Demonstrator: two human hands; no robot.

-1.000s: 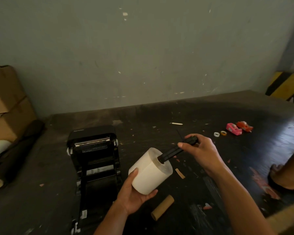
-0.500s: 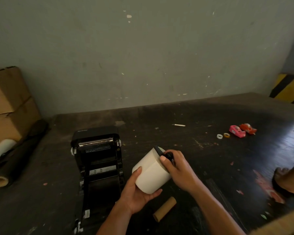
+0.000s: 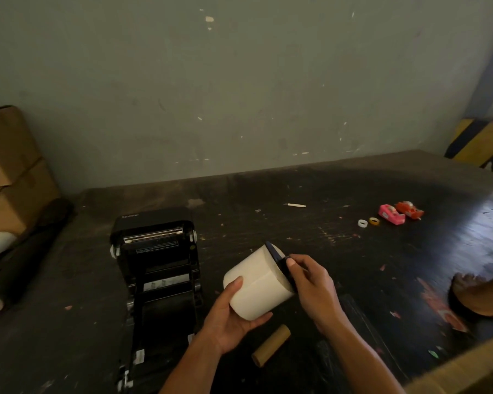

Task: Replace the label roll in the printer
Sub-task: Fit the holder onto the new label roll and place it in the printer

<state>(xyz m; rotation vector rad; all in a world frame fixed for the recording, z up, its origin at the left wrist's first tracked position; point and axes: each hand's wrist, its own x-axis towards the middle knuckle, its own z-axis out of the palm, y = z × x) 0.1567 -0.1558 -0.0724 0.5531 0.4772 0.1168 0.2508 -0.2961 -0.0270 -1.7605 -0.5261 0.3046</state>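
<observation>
The black holder (image 3: 278, 261) has now slid all the way into the white roll (image 3: 258, 285). The left hand (image 3: 228, 317) grips the roll; the right hand (image 3: 310, 282) presses the holder's end. Next, I think, it goes into the open printer (image 3: 157, 268) beside it.

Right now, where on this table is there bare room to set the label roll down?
Widest bare patch: between the printer and the tape dispensers, behind the label roll. Another lies left of the printer, short of the dark roll. It is crowded in front, by the cardboard core.

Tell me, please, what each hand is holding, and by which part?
Left hand cups the label roll under its curved side; right hand grips the black spindle at the roll's end face.
</observation>
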